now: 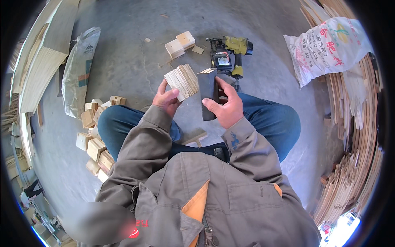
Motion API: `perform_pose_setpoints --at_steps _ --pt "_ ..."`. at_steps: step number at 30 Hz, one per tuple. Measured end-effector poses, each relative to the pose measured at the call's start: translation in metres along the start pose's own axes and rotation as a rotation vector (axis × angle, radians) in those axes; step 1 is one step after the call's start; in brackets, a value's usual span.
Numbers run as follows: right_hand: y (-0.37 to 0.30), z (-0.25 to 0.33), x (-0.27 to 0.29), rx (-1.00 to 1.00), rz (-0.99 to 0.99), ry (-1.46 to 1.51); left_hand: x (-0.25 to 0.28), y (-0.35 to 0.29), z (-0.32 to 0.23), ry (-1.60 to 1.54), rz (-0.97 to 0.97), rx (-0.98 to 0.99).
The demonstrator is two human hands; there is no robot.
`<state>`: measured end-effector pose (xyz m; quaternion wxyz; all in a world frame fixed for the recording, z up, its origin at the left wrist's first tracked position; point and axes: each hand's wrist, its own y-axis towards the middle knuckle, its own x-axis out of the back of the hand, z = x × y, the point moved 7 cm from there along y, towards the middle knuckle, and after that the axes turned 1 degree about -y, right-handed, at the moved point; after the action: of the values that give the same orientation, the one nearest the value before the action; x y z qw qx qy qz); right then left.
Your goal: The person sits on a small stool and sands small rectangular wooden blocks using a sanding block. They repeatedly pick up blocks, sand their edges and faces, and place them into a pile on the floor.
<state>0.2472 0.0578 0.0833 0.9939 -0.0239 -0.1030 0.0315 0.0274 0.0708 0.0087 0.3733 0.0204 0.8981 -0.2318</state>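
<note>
My left hand [167,100] is closed round a pale block of layered plywood [183,82], tilted, its striped edges showing. Just to its right, my right hand [224,103] grips a dark-faced wooden block [208,96] held upright, with bare wood at its top end. The two blocks are close together, and whether they touch I cannot tell. Beyond my right hand a yellow and black nail gun [236,45] lies on the floor. Two wooden blocks [180,44] rest to its left, beside a small flat wood piece [198,50].
A pile of wooden blocks [96,148] lies by my left knee. White woven sacks stand at the left [81,74] and the upper right [329,47]. Large boards [47,53] lean at the far left, and stacked wood strips [349,177] line the right side.
</note>
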Motion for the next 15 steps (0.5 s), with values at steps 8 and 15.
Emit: perform_pose_setpoints --at_steps 8,15 --pt "0.000 -0.003 0.001 0.002 -0.017 -0.048 0.001 -0.006 -0.004 0.100 -0.125 -0.001" --pt "0.001 -0.002 -0.001 0.029 -0.003 -0.039 0.016 -0.007 0.010 0.094 -0.310 0.105"
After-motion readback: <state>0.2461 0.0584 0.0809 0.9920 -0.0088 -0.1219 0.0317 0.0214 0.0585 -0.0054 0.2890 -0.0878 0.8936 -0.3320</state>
